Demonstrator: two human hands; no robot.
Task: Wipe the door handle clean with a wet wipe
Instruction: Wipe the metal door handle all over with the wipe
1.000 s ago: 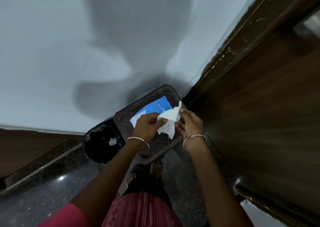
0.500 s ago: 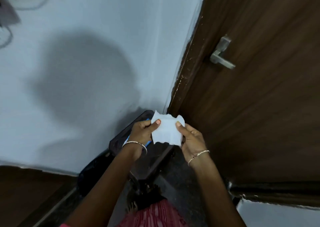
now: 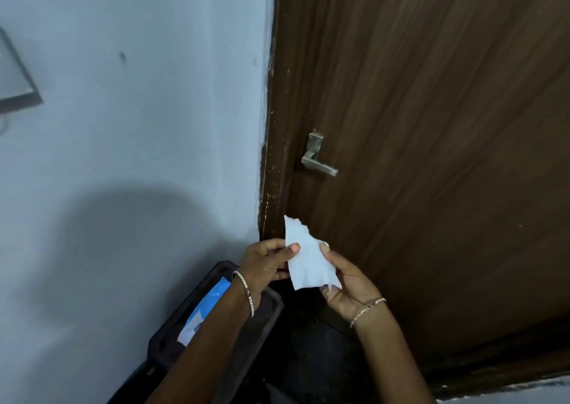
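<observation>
A white wet wipe (image 3: 307,264) is held up between both hands in front of the lower part of a dark brown wooden door (image 3: 431,156). My left hand (image 3: 265,263) pinches its left edge with the thumb on top. My right hand (image 3: 347,283) holds its right side from below. A metal lever door handle (image 3: 317,159) sits on the door near its left edge, above the wipe and apart from it.
A dark stool or tray (image 3: 262,314) stands below my left arm against the white wall (image 3: 138,125), with a blue and white wipes pack (image 3: 205,309) lying on it. A framed plate (image 3: 15,79) hangs on the wall at far left.
The view has tilted up from the floor and stool to the door, bringing the handle to the middle. Both hands have lifted the wipe and spread it out.
</observation>
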